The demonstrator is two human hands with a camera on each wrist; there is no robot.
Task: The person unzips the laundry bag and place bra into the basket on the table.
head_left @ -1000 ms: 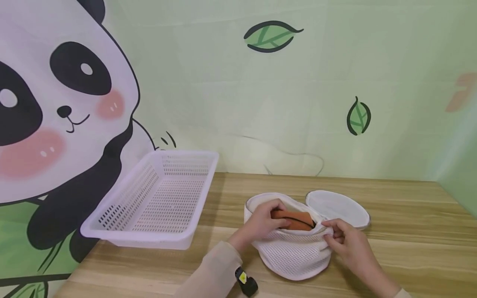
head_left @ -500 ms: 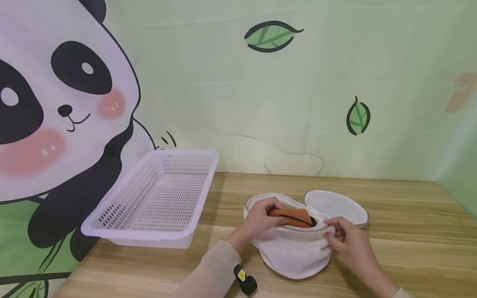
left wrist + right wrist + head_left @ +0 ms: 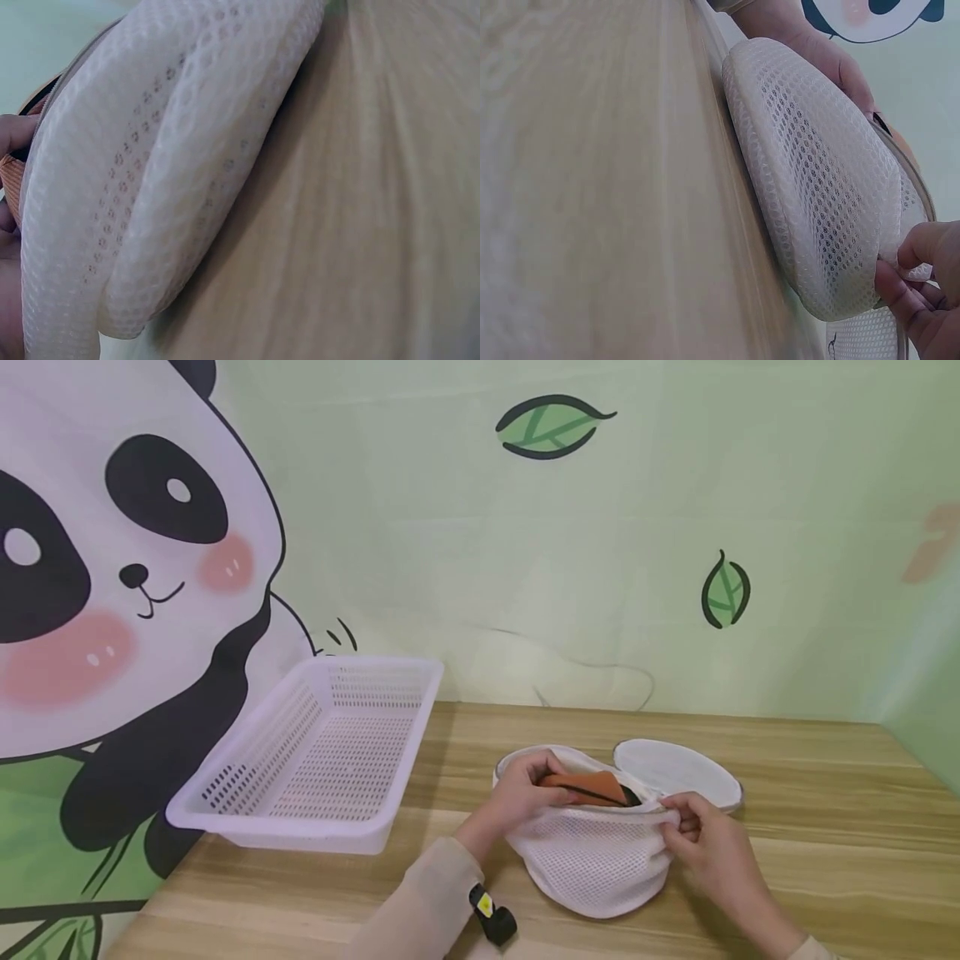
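Note:
A white mesh laundry bag [image 3: 592,864] with a zipped rim sits on the wooden table, its round lid [image 3: 678,772] folded back to the right. My left hand [image 3: 521,789] reaches over the near rim and grips an orange item with a black stripe [image 3: 592,787] in the bag's mouth. The item's lower part is hidden by the bag, so its kind is unclear. My right hand [image 3: 708,839] pinches the bag's rim at the right. The right wrist view shows that hand's thumb and fingers [image 3: 900,289] on the mesh.
A white perforated plastic basket [image 3: 386,833] stands to the left on the table [image 3: 825,852]. Behind is a light green backdrop [image 3: 420,543] with a printed panda and leaves. A black strap piece with a yellow label [image 3: 495,917] hangs at the left sleeve.
The orange item has tilted and shifted slightly left in the left hand's grip. My right hand has drawn the near rim a little up and right. The head view has shifted slightly.

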